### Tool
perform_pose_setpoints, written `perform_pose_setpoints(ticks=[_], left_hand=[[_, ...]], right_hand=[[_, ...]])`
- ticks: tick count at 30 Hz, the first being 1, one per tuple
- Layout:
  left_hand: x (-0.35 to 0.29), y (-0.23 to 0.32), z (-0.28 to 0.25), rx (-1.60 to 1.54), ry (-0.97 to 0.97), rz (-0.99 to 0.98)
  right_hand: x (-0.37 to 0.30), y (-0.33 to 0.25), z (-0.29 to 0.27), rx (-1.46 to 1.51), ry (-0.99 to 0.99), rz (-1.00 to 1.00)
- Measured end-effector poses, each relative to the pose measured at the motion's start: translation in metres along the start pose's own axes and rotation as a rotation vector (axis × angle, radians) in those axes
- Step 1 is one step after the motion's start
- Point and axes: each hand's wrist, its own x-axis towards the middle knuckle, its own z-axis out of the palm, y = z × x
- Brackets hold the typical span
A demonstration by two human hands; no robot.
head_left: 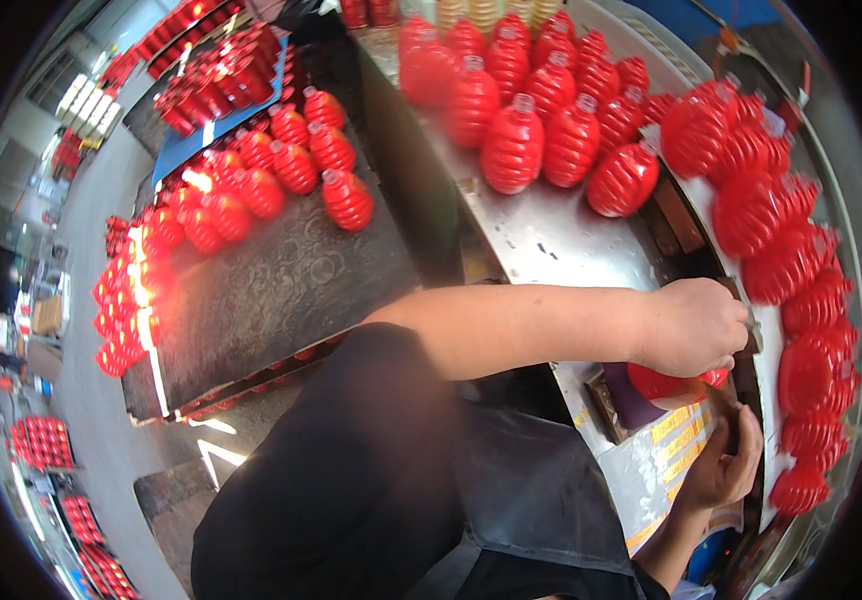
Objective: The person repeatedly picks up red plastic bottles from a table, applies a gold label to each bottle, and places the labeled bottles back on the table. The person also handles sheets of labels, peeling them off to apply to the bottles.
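My left arm reaches across to the right, and my left hand (696, 318) is closed beside a dark rail. Its fingertips are turned away, so what they hold, if anything, is hidden. Just below that hand is a red ribbed bottle (659, 384), partly covered by the wrist and resting by a dark purple block (633, 398). My right hand (723, 465) is lower down, near the bottle's right end. Its thumb and fingers are curved and apart, with nothing visible between them.
Red ribbed bottles (513, 145) crowd the metal worktop (561, 245) at the far side. More red bottles (806, 370) line a curved strip along the right. On the left, a dark table (301, 265) carries several red bottles (348, 200). Yellow-striped tape (679, 440) lies by my right hand.
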Motion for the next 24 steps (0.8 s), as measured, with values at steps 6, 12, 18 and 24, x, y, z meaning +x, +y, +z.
perform_pose_setpoints(ticks=[6,12,18,24], left_hand=[[-0.084,0.007,-0.071,0.045,0.241,-0.115],[-0.238,0.033,-0.187,0.452,0.427,-0.718],[-0.383,0.009,-0.247,1.050,0.532,-1.194],[-0.482,-0.067,-0.267,1.243,0.479,-1.288]], right_hand=[[0.027,-0.019,0.025,-0.182,0.056,0.016],[0.034,-0.016,0.048,0.167,-0.020,0.338],[0.026,0.027,0.059,0.739,-0.046,0.928],[0.009,0.063,0.052,1.117,-0.166,1.188]])
